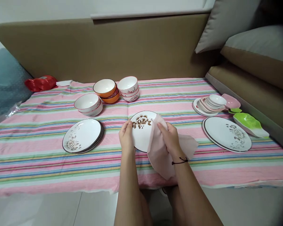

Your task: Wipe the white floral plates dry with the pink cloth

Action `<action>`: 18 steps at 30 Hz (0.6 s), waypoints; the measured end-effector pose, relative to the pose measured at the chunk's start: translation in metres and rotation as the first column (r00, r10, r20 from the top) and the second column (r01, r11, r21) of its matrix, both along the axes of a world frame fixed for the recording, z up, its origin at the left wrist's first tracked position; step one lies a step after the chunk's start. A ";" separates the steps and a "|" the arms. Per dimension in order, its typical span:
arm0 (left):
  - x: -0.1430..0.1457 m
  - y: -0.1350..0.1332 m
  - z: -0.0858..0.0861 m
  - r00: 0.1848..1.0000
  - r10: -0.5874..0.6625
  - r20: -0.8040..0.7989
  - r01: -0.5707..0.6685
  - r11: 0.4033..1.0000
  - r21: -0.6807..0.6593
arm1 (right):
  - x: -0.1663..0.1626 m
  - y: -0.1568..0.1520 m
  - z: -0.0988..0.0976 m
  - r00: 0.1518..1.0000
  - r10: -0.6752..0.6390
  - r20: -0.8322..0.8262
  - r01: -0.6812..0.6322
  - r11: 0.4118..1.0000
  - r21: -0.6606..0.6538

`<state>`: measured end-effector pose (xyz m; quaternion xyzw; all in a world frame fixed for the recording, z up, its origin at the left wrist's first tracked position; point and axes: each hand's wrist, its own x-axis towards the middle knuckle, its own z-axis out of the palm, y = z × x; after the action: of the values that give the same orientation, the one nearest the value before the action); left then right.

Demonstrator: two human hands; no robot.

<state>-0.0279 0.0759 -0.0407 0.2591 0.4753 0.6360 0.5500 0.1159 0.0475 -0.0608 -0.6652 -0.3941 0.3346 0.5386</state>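
Between my hands is a white plate (141, 138) with a brown flower print and a dark rim. My left hand (126, 135) grips its left edge, thumb on top. My right hand (171, 138) is closed on a pale pink cloth (159, 153), which is folded over the plate's right edge and hangs down toward me. The cloth hides that side of the plate. To the left lies a stack of similar plates (85, 133); on the right are two larger flowered plates (226, 133), one on the other.
Stacked bowls (87, 103), orange bowls (110, 95) and white bowls (129, 91) stand at the back. Small dishes (214, 102), a pink dish (231, 101) and a green leaf-shaped dish (248, 124) sit at the right. A red package (41, 83) lies far left on the striped cloth (49, 166).
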 end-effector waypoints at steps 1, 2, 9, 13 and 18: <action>-0.002 0.000 0.001 0.999 0.003 0.038 -0.003 1.000 -0.003 | -0.001 -0.002 0.004 0.997 0.004 -0.072 -0.005 1.000 -0.005; -0.003 0.000 0.003 0.998 -0.006 0.064 0.006 1.000 0.000 | -0.002 -0.003 0.008 0.992 0.001 -0.123 -0.002 1.000 -0.008; -0.016 -0.003 0.007 0.966 -0.260 0.013 0.260 0.966 0.001 | -0.002 -0.009 0.017 0.998 -0.044 -0.038 0.044 0.999 -0.003; -0.022 -0.007 0.008 0.896 -0.443 -0.020 0.440 0.894 -0.085 | 0.005 -0.008 0.009 0.985 0.069 0.158 -0.069 0.998 -0.005; -0.022 -0.010 0.012 0.901 -0.430 0.057 0.434 0.890 -0.142 | 0.007 -0.007 0.010 0.987 0.058 0.148 -0.065 0.997 0.045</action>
<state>-0.0498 0.0661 -0.0289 0.3081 0.4460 0.4630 0.7012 0.1232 0.0405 -0.0505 -0.6619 -0.4613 0.2913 0.5140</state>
